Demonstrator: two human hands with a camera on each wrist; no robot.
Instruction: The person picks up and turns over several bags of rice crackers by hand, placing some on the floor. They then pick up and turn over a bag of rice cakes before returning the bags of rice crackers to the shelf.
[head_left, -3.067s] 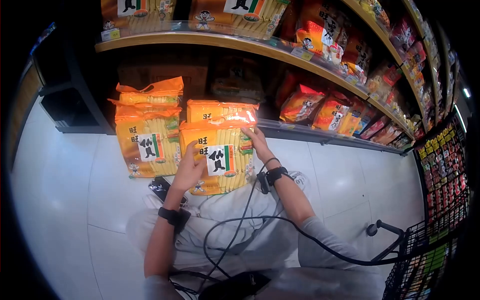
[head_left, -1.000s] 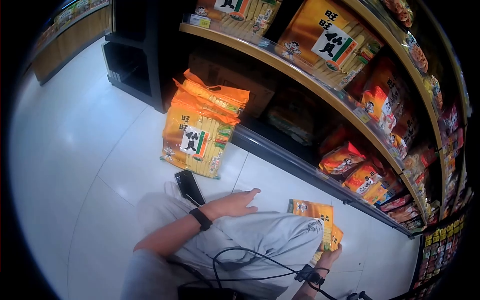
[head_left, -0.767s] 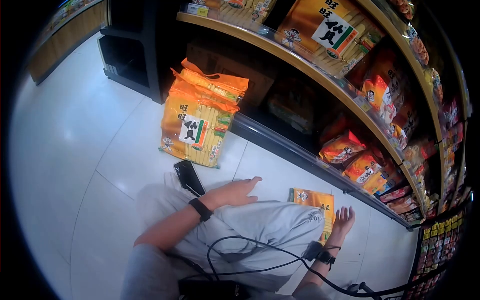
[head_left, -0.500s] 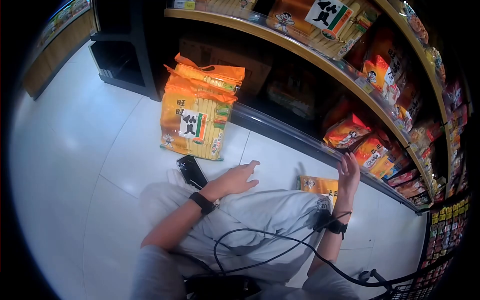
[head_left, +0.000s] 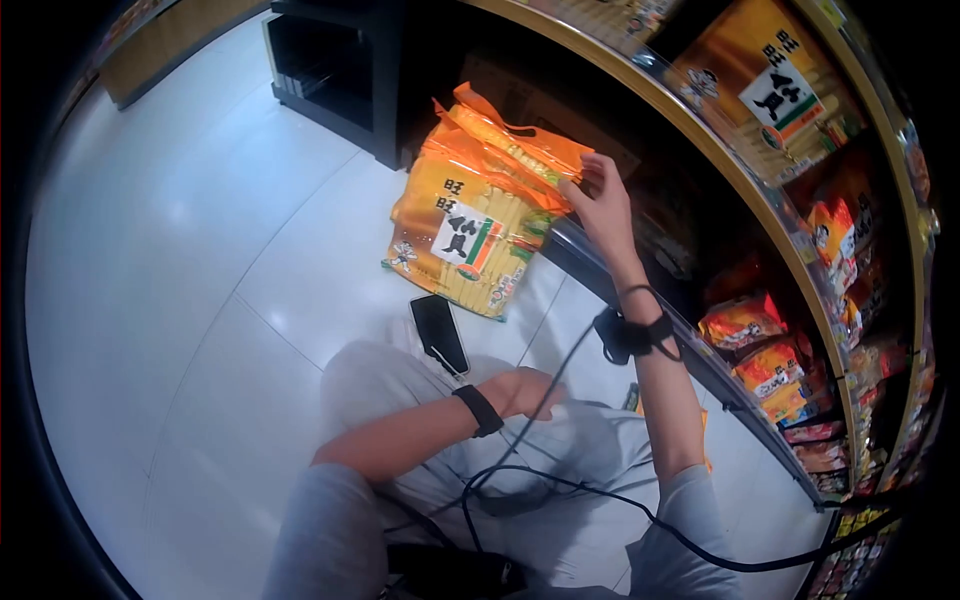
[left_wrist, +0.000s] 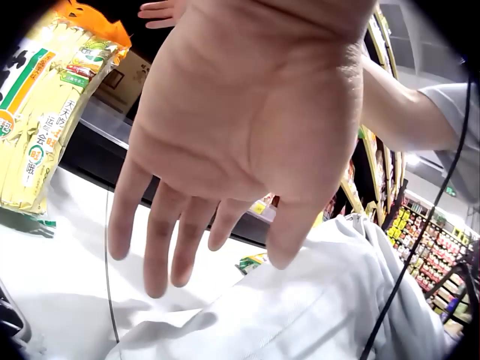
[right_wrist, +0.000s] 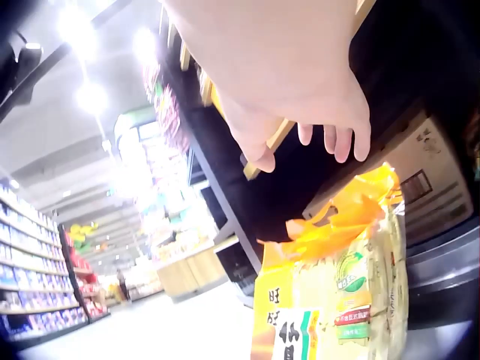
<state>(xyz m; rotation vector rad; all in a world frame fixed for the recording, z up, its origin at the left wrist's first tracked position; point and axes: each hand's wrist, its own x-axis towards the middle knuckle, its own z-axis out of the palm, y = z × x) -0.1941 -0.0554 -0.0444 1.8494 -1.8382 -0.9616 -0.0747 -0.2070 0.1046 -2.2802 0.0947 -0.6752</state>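
A stack of orange rice-cracker bags (head_left: 470,225) leans against the dark bottom shelf. My right hand (head_left: 597,195) reaches to the stack's top edge with fingers relaxed and holding nothing. In the right wrist view its fingertips (right_wrist: 330,142) hover just above the crimped bag top (right_wrist: 337,225). My left hand (head_left: 525,390) rests open over my grey trouser knee (left_wrist: 300,307), palm (left_wrist: 225,127) spread and fingers straight. The cracker bags (left_wrist: 37,127) show at the left of that view.
A black phone (head_left: 438,332) lies on the white tile floor beside my knee. A further orange bag (head_left: 632,398) peeks out behind my right arm. Curved shelves (head_left: 700,120) with more snack bags (head_left: 775,95) run along the right. A cardboard box (right_wrist: 420,180) sits in the shelf.
My right hand let go of the bag it laid on the floor at the right, rose, and swung left to the top of the stack. My left hand stayed over the knee.
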